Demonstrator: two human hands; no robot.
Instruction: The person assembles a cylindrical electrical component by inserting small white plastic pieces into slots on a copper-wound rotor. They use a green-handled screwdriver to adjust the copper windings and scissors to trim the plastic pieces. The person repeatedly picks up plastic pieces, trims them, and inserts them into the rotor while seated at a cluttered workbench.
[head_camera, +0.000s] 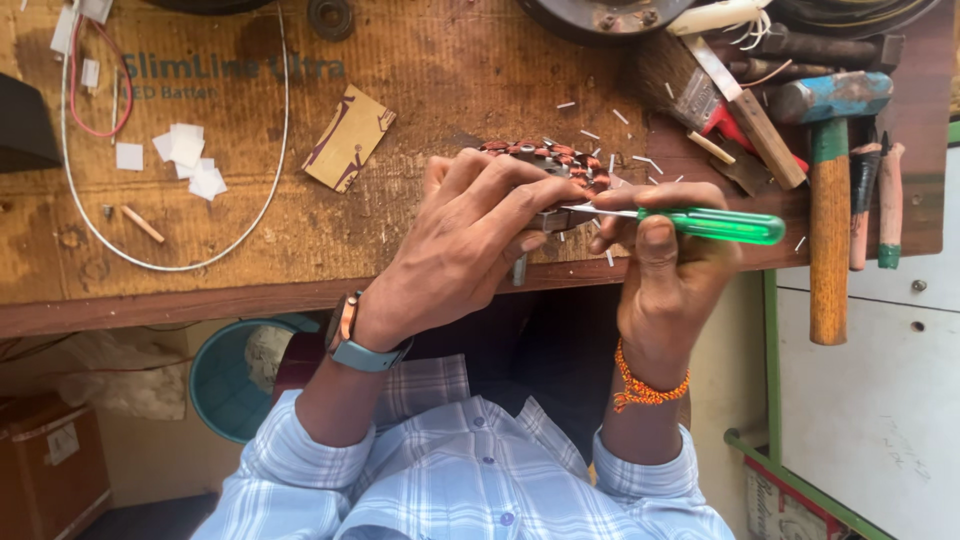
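Observation:
My left hand (470, 240) presses down on a round motor winding with copper coils (560, 165) at the front edge of the wooden workbench (440, 90). The fingers cover most of the winding. My right hand (665, 255) grips a screwdriver with a green translucent handle (720, 225), held level. Its metal shaft points left and its tip reaches the winding under my left fingers. A watch is on my left wrist and an orange thread band on my right.
A hammer with a blue head and wooden handle (828, 200), a paintbrush (690, 85) and other tools lie at the right. A white wire loop (175, 265), paper scraps (190, 155) and a card piece (348, 137) lie left. A teal bucket (225, 385) stands under the bench.

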